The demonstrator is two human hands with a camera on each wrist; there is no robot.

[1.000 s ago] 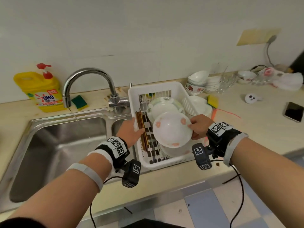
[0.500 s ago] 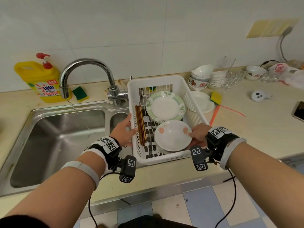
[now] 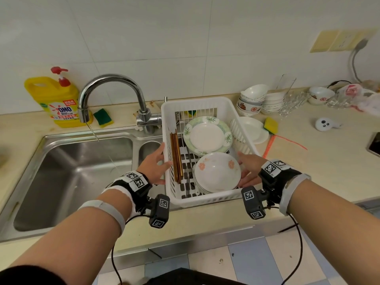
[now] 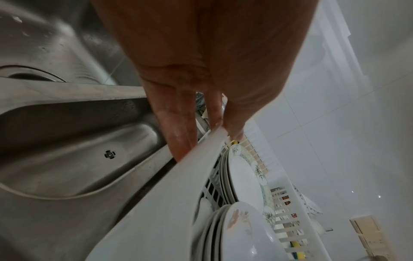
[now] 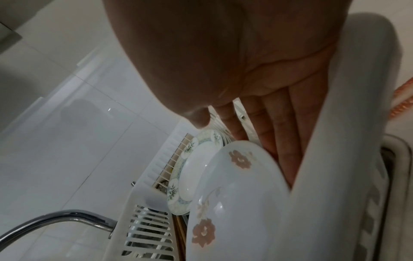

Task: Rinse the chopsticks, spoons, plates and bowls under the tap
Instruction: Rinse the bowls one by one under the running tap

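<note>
The hands sit at either side of the white basket (image 3: 197,103); the left hand (image 3: 154,165) lies flat, fingers straight, against the outside of the basket's left wall, thumb at the rim; the right hand (image 3: 249,167) is inside by the right wall, fingers extended and relaxed beside the rim of the flowered plate (image 3: 218,171), touching it or just clear, I cannot tell which; it does not seem to grip anything. That plate tops a stack at the basket's near end; a green-rimmed plate (image 3: 207,135) tops another stack behind it; the chopsticks (image 3: 176,157) lie along the left wall; the dark handle on the basket floor may be a spoon. The basket rests on the tabletop beside the sink (image 3: 67,171), partly over its small right basin; the tap (image 3: 111,93) trickles water into the large basin. Bowls (image 3: 251,101) are stacked near the tabletop's back edge, beside the glasses.

Judging by this, a plate has been set down in the basket, and the next piece is due; the next move calls for a firm hold on wet, slippery ware, lifted clear of the wall and carried left under the stream.
</note>
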